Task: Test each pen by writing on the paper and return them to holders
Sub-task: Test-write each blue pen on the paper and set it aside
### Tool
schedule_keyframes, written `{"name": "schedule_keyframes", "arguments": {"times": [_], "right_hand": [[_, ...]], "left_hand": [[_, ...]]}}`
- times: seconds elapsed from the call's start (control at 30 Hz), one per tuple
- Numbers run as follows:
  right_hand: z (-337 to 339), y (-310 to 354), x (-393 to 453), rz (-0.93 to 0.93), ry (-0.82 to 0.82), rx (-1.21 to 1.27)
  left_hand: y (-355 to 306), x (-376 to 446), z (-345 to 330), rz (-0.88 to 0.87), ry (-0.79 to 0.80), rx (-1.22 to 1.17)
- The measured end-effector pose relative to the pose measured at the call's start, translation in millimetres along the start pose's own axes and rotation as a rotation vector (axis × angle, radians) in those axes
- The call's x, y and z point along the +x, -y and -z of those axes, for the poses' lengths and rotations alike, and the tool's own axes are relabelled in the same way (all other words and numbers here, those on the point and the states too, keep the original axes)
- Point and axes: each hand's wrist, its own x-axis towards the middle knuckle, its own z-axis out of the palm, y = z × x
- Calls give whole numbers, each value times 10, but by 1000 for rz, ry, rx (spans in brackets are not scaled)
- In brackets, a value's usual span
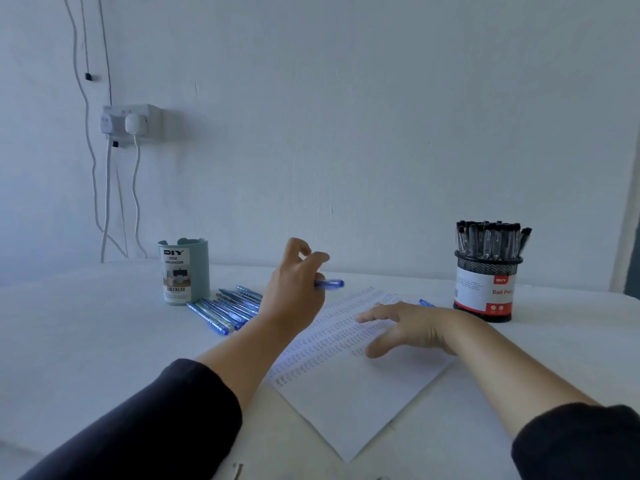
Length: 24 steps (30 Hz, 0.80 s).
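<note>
Head view, looking forward and down over a white counter (86,341) set against a pale wall. Two hands are in view. The left hand (294,289) is raised above the counter, its fingers curled round one blue pen (329,284) that sticks out to the right of the knuckles. The right hand (405,329) lies flat on one sheet of paper (346,403), fingers spread and straight, holding nothing. The paper sits turned at an angle, its far half covered with rows of small written marks.

Two holders stand on the counter, well apart. One is a pale teal desk organizer (184,270) at the left; just beside its base lies a loose pile of blue pens (228,308) on the counter (roughly eight, though they overlap too much for a sure count). The other is a black mesh pen holder (486,285) at the right, packed with black-capped pens (491,237), too many and too crowded to count. One more blue pen tip (426,303) shows beyond the right hand, near the paper's far edge.

On the wall at the left hangs one socket box (133,123) with two plugs and several cables.
</note>
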Motion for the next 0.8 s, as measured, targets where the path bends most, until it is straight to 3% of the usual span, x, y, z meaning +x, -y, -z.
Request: {"name": "schedule_keyframes", "arguments": {"times": [0.1,0.27,0.37,0.53,0.63,0.8], "right_hand": [[10,-4,-9,-6,21,-8],[7,-22,8,-65,29,-23],[10,-20,2,-76,18,-45],[18,-18,-16,-74,25,-64],[21,-6,-19,-61,30,-76],[10,0,-24,-51,20,-86]], "left_hand": [[-40,29,35,95,-46,-109],[-81,41,59,597,70,-660],[-119,36,77,757,123,-792],[-319,-70,77,872,219,-880],[-436,-171,36,861,268,-807],[-449,-218,18,833,219,-761]]}}
